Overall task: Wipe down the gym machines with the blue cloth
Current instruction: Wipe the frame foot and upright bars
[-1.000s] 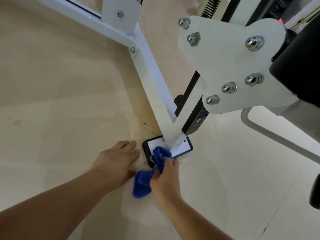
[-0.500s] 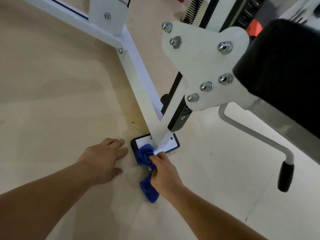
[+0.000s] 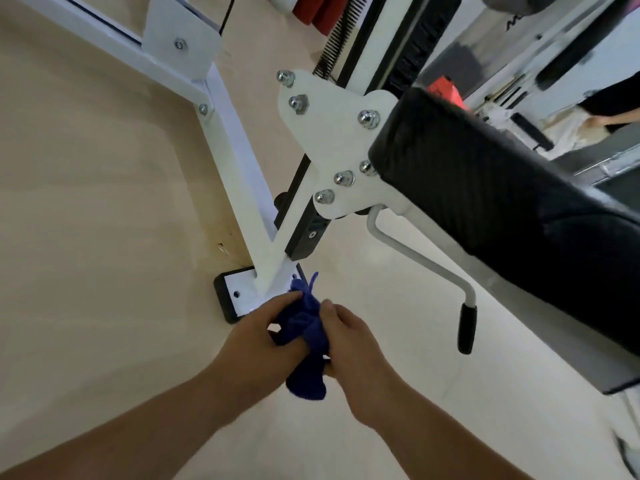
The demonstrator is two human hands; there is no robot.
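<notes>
**Blue cloth and white gym machine**

1. Blue cloth [image 3: 306, 344]: dark blue and soft, bunched into a crumpled wad. One end hangs loose below and a thin tip sticks up. It sits at the near right corner of the foot plate [image 3: 239, 296], gripped between the left hand [image 3: 256, 341] and the right hand [image 3: 353, 344].

2. Gym machine [image 3: 242, 168]: white steel tubes that slope down and meet on the foot plate, a white plate on a black base lying flat. Up and right of the foot plate is a white bracket [image 3: 332, 140] with six shiny bolts. Further right are a tilted black pad [image 3: 502, 209] and a bent lever [image 3: 467, 329] with a black grip.
</notes>
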